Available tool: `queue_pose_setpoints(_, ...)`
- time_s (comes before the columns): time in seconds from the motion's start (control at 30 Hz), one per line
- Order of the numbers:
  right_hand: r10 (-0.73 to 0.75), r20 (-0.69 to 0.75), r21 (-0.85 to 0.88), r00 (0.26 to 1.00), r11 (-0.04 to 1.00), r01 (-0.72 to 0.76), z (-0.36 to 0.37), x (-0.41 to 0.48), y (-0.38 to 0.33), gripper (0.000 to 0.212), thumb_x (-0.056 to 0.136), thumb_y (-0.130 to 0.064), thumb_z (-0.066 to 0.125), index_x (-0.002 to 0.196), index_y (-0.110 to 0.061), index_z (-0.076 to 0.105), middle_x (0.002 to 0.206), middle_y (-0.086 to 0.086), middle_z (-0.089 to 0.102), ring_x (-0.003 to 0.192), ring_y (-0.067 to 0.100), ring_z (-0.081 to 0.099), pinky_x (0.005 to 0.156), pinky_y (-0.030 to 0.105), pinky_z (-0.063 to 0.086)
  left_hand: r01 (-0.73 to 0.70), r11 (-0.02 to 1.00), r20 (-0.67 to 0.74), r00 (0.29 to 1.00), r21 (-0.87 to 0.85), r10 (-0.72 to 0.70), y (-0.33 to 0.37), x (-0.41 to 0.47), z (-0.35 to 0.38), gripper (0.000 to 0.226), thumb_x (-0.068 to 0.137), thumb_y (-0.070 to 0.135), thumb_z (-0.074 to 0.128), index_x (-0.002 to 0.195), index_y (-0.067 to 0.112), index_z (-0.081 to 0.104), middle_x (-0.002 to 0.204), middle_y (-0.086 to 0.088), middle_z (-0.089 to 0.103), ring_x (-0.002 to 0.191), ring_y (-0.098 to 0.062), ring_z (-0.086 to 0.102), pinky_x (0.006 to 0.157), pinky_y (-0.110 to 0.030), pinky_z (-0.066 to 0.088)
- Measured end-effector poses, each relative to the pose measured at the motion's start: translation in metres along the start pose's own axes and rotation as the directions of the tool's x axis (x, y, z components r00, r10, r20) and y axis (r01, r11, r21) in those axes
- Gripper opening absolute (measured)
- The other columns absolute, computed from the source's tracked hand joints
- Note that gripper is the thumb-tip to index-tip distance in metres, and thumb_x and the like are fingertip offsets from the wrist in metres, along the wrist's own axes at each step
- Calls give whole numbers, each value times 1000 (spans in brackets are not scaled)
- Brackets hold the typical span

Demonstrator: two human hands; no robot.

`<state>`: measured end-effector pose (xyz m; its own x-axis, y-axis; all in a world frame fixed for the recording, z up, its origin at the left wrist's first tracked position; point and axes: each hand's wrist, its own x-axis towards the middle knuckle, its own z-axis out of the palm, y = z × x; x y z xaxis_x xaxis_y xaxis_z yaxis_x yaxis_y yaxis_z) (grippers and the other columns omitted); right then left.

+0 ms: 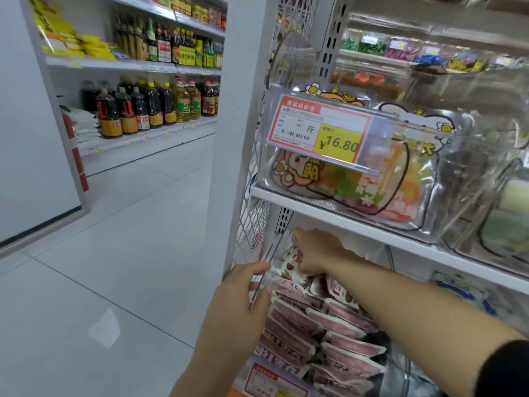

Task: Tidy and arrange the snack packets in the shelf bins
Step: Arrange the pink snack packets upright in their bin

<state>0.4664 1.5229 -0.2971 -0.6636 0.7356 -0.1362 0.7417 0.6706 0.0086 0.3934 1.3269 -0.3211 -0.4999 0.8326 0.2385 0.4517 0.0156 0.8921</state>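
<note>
Down in the lower clear bin [261, 287], pink-and-white snack packets [329, 319] lie stacked in overlapping rows, a few at the back standing on end. The right grip [317, 253] reaches to the back of the pile, thumb up and back of the hand to the camera. Its fingers are buried among the packets, so whether it grasps one cannot be told. The left grip [243, 290] pinches the bin's left wall, thumb on the outside and a finger showing through the plastic. A black sleeve [503, 368] covers the right upper arm. An orange label [266, 379] sits on the bin's front. Above, a white shelf board [357, 222] carries another clear bin [446, 179] of cartoon-printed pouches [357, 184] behind a price tag [323, 130] reading 16.80. Wire mesh [252, 224] closes the unit's left side. Across the pale tiled floor [114, 224], far shelves hold bottles [148, 107] of dark sauce and yellow oil.
</note>
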Motion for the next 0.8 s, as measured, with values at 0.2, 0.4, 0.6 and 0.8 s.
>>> queue_pose_setpoints(0.2, 11, -19, 227, 1000, 974, -6, 13, 7, 12, 41, 70, -18, 75, 101, -12, 49, 82, 1, 52, 68, 13, 49, 53, 24, 36, -38, 999, 17, 999, 23, 38, -4, 0, -1, 26, 94, 29, 51, 116, 43, 50, 113, 26, 52, 103, 24, 41, 75, 5, 34)
queue_pose_setpoints(0.4, -56, 117, 213, 992, 977, 30, 7, 7, 29, 69, 68, -36, 81, 126, -17, 50, 122, -2, 56, 99, 16, 53, 71, 19, 34, -16, 1000, 20, 1000, -17, 17, -6, -1, -3, 27, 94, 28, 52, 116, 45, 51, 114, 27, 52, 103, 25, 41, 73, 6, 34)
queue_pose_setpoints(0.6, 13, 36, 185, 999, 982, -20, -1, 22, 25, 88, 72, -36, 80, 143, -11, 34, 140, 8, 48, 122, 22, 49, 78, 16, 37, 7, 999, 9, 1000, -45, -6, -7, 1, -3, 24, 94, 31, 53, 113, 44, 54, 112, 29, 55, 100, 22, 47, 70, 4, 38)
queue_pose_setpoints(0.8, 28, 169, 106, 985, 993, -47, 1, 25, 27, 80, 70, -35, 81, 136, -9, 43, 136, 8, 52, 120, 23, 50, 81, 18, 28, -6, 1000, -23, 1000, 8, 6, -1, 3, -2, 27, 94, 24, 53, 108, 46, 53, 109, 28, 55, 96, 13, 54, 82, -7, 43)
